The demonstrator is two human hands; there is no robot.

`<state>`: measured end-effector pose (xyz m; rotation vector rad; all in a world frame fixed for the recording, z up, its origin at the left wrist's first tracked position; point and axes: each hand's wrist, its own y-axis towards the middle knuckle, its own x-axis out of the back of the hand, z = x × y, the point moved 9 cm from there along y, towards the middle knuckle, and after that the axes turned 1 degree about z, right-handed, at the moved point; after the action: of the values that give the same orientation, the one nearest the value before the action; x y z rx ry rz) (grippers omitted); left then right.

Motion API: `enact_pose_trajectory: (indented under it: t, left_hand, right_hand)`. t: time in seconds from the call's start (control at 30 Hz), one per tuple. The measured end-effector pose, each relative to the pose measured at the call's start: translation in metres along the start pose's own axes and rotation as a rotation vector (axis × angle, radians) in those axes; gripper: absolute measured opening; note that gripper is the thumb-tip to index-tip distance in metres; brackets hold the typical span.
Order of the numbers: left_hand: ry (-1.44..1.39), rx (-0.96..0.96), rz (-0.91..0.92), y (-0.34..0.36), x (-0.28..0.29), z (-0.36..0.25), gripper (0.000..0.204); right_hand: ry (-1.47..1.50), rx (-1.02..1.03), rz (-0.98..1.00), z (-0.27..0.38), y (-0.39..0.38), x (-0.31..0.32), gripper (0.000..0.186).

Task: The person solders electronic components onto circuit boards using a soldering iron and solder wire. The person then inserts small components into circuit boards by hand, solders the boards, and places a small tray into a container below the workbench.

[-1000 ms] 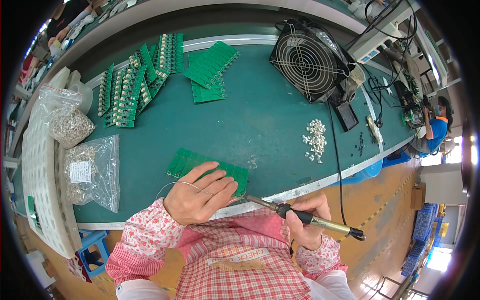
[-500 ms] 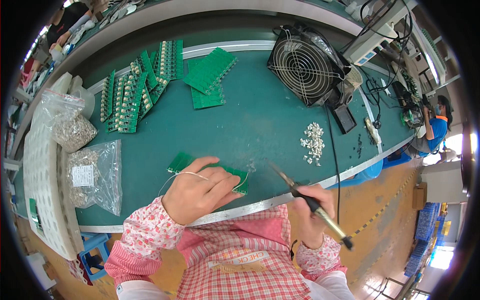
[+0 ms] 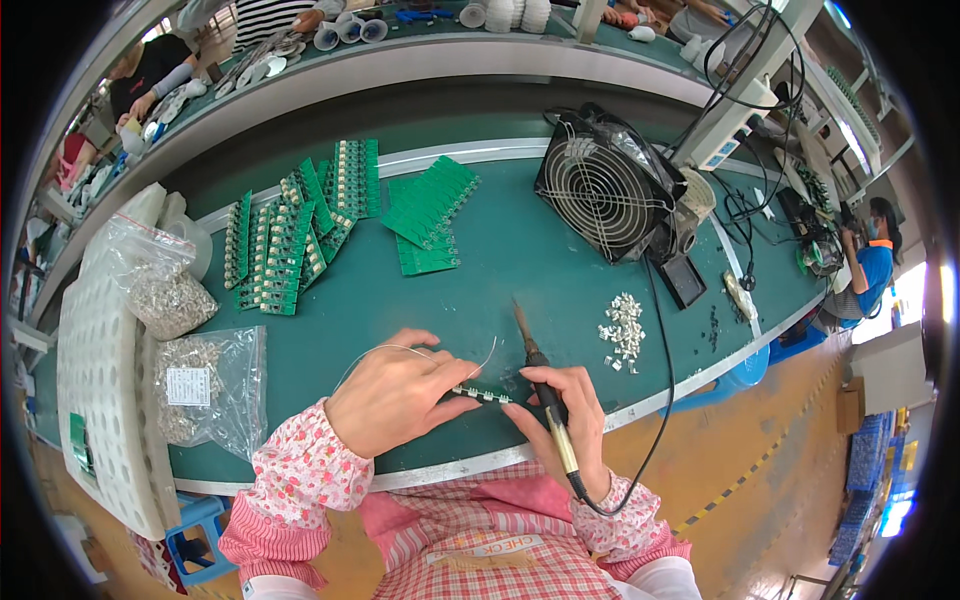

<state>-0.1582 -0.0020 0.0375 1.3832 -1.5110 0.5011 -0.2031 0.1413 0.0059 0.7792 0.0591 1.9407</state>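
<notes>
My left hand (image 3: pixel 390 395) grips a narrow green circuit board (image 3: pixel 482 394) near the bench's front edge, tilted so a row of small pale components shows, with a thin solder wire (image 3: pixel 491 350) looping over the fingers. My right hand (image 3: pixel 568 425) is closed on a soldering iron (image 3: pixel 532 352), tip pointing up and away from me; its thumb reaches the board's right end. Beyond lie populated board strips (image 3: pixel 270 255) and plainer green boards (image 3: pixel 428 205). To the right is a heap of small metal parts (image 3: pixel 624 325); at left, two bags of parts (image 3: pixel 172 300) (image 3: pixel 215 400).
A black fan (image 3: pixel 600 185) stands at back right beside a black tray (image 3: pixel 682 282), cables and a power strip (image 3: pixel 722 150). A white perforated tray (image 3: pixel 95 390) lines the left end. Co-workers sit at right (image 3: pixel 865 280) and beyond the shelf (image 3: pixel 140 85). A blue stool (image 3: pixel 195 545) is below.
The board has tilted up, showing its component edge. The iron has swung leftward and more upright, and my right thumb has moved to the board. The whole scene sits lower in the picture.
</notes>
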Motion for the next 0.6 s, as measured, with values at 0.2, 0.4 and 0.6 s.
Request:
enact_pose_trajectory:
  t: [0.2, 0.4, 0.6]
  left_hand:
    - [-0.018, 0.02, -0.065, -0.001, 0.004, -0.002, 0.023]
    - [0.0, 0.007, -0.099, -0.003, 0.003, -0.003, 0.023]
    - [0.035, -0.05, -0.15, -0.016, -0.003, -0.009, 0.024]
  right_hand:
    - [0.027, -0.027, 0.003, 0.0, -0.002, 0.005, 0.045]
    - [0.026, 0.079, -0.063, 0.011, -0.007, 0.032, 0.037]
    - [0.441, 0.132, -0.197, 0.019, -0.019, 0.057, 0.021]
